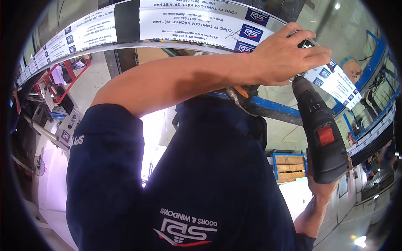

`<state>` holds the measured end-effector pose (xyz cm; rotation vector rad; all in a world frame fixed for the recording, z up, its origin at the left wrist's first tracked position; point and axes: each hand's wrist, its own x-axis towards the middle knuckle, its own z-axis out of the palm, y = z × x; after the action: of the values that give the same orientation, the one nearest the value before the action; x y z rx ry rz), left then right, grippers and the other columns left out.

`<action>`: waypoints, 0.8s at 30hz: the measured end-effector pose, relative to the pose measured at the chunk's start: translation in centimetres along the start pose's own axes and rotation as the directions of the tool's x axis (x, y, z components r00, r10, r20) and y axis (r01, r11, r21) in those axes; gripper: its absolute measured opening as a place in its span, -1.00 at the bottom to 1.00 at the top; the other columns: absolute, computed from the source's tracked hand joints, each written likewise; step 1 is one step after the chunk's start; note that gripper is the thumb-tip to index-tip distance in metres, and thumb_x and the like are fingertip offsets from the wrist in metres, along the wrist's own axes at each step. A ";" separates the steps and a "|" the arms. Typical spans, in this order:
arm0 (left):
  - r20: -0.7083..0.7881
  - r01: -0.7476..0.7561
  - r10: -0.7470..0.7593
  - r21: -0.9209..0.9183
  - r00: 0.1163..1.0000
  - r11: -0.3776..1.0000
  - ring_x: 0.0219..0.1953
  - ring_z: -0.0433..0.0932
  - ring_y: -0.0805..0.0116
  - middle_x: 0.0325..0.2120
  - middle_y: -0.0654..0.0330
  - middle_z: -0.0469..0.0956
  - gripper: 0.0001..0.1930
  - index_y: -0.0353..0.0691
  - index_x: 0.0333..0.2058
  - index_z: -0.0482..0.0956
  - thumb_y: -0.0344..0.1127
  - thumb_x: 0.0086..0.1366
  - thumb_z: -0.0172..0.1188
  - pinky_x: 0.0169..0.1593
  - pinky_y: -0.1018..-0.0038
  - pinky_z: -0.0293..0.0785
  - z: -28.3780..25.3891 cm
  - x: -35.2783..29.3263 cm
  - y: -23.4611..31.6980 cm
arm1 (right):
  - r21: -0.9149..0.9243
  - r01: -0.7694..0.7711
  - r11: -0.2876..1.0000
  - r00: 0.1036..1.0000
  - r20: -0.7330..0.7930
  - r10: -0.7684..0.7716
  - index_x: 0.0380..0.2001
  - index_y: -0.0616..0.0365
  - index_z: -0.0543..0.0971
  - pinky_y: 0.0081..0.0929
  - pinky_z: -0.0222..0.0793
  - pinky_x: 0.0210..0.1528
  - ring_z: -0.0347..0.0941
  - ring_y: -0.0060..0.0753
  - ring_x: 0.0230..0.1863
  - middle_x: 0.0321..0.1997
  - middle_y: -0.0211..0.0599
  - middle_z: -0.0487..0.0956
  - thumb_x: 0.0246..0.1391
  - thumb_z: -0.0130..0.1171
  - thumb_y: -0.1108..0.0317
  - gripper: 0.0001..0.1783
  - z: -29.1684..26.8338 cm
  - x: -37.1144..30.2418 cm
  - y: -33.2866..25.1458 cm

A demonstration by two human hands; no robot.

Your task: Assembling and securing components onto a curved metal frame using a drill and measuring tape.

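Note:
A long window profile (184, 26), wrapped in white printed film with blue squares, curves across the top of the head view. My left hand (278, 56) rests over its right-hand part, fingers bent around a small black-and-silver piece (308, 43). Most of that piece is hidden under the fingers. My right hand (324, 189) grips a black power drill (320, 121) with a red switch, held from its lower end. The drill's nose points up toward the profile, just below my left palm. Its tip is hard to make out.
Blue metal bench rails (276, 109) run beneath the profile, with an orange-handled tool (240, 91) beside them. A red rack (75, 81) stands at left, a fan (38, 165) farther down. A cardboard box (351, 69) and another film-covered profile (372, 131) are at right.

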<state>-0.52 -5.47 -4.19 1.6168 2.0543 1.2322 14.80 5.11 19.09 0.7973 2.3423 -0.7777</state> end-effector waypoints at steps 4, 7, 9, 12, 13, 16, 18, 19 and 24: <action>0.014 -0.005 0.005 -0.011 1.000 1.000 0.35 0.39 0.11 0.37 0.41 0.45 -0.14 0.07 0.27 0.46 -0.43 -0.08 0.55 0.37 0.08 0.21 0.0 -0.1 0.0 | 0.034 -0.048 0.998 0.999 -0.006 0.048 -0.06 0.28 0.65 -0.48 0.50 -0.19 0.55 -0.44 -0.41 -0.36 -0.31 0.69 -0.09 0.39 0.51 -0.58 -0.1 0.2 -0.6; 0.019 -0.010 0.010 -0.016 1.000 1.000 0.36 0.38 0.11 0.39 0.41 0.42 -0.12 0.07 0.28 0.45 -0.46 -0.10 0.55 0.37 0.07 0.21 0.1 0.0 -0.1 | 0.030 0.000 1.000 1.000 0.000 0.000 -0.07 0.29 0.65 -0.50 0.49 -0.19 0.54 -0.47 -0.40 -0.37 -0.32 0.68 -0.08 0.38 0.51 -0.58 -0.1 0.3 -0.2; 0.043 -0.003 0.004 -0.017 0.999 1.000 0.38 0.36 0.10 0.42 0.41 0.38 -0.05 0.07 0.31 0.42 -0.50 -0.15 0.55 0.38 0.07 0.20 -0.1 -0.1 -0.1 | 0.066 -0.021 0.998 1.000 0.003 0.020 -0.07 0.29 0.65 -0.50 0.49 -0.19 0.54 -0.49 -0.39 -0.37 -0.32 0.68 -0.09 0.38 0.52 -0.58 -0.3 0.9 -0.9; 0.053 -0.015 0.016 -0.017 0.998 1.000 0.40 0.34 0.08 0.42 0.40 0.37 -0.01 0.06 0.33 0.40 -0.50 -0.17 0.56 0.38 0.05 0.20 -0.3 -0.3 -0.3 | 0.096 -0.033 0.995 0.999 0.033 0.030 -0.08 0.29 0.65 -0.51 0.48 -0.19 0.53 -0.53 -0.38 -0.36 -0.32 0.68 -0.10 0.37 0.52 -0.58 -0.6 0.8 -0.4; 0.053 -0.002 0.005 -0.054 0.999 0.999 0.40 0.33 0.07 0.43 0.39 0.36 0.00 0.04 0.34 0.39 -0.51 -0.18 0.56 0.39 0.04 0.19 -0.2 -0.2 -0.2 | 0.094 -0.026 0.995 0.998 0.062 0.021 -0.08 0.29 0.65 -0.52 0.48 -0.19 0.53 -0.54 -0.37 -0.36 -0.31 0.69 -0.10 0.37 0.52 -0.58 -0.7 0.7 -0.2; 0.064 -0.008 0.013 -0.067 0.998 0.998 0.41 0.32 0.06 0.43 0.38 0.36 0.00 0.04 0.35 0.38 -0.52 -0.17 0.55 0.39 0.03 0.18 -0.2 -0.1 -0.2 | 0.112 -0.039 0.993 0.998 0.063 0.032 -0.08 0.28 0.65 -0.52 0.47 -0.18 0.53 -0.53 -0.38 -0.36 -0.31 0.69 -0.11 0.38 0.52 -0.58 -0.9 0.9 -0.6; 0.059 -0.011 0.014 -0.049 0.998 0.999 0.41 0.32 0.06 0.43 0.37 0.37 0.01 0.04 0.35 0.38 -0.52 -0.17 0.55 0.39 0.03 0.18 -0.2 -0.1 -0.2 | 0.095 -0.031 0.995 0.999 0.044 0.027 -0.08 0.28 0.65 -0.52 0.47 -0.19 0.53 -0.53 -0.38 -0.36 -0.30 0.69 -0.11 0.38 0.52 -0.58 -0.6 0.7 -0.4; 0.055 -0.013 0.015 -0.035 0.998 0.999 0.41 0.32 0.07 0.43 0.36 0.37 0.01 0.04 0.35 0.38 -0.52 -0.17 0.55 0.39 0.02 0.18 -0.1 0.0 -0.1 | 0.076 -0.028 0.997 0.999 0.028 0.026 -0.09 0.28 0.65 -0.52 0.47 -0.19 0.53 -0.53 -0.38 -0.37 -0.29 0.68 -0.11 0.38 0.52 -0.58 -0.5 0.6 -0.3; 0.062 -0.047 0.042 0.068 0.997 0.997 0.36 0.35 0.08 0.37 0.35 0.43 -0.12 0.00 0.31 0.45 -0.29 -0.06 0.60 0.40 0.08 0.12 0.0 0.0 -0.2 | 0.058 -0.042 0.997 0.999 0.033 0.040 -0.09 0.27 0.66 -0.50 0.48 -0.20 0.57 -0.46 -0.39 -0.37 -0.26 0.69 -0.13 0.41 0.50 -0.57 -0.7 0.7 -0.3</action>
<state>-0.64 -5.46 -4.33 1.7175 2.0558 1.1236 13.91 5.57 19.26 0.8488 2.2771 -0.8396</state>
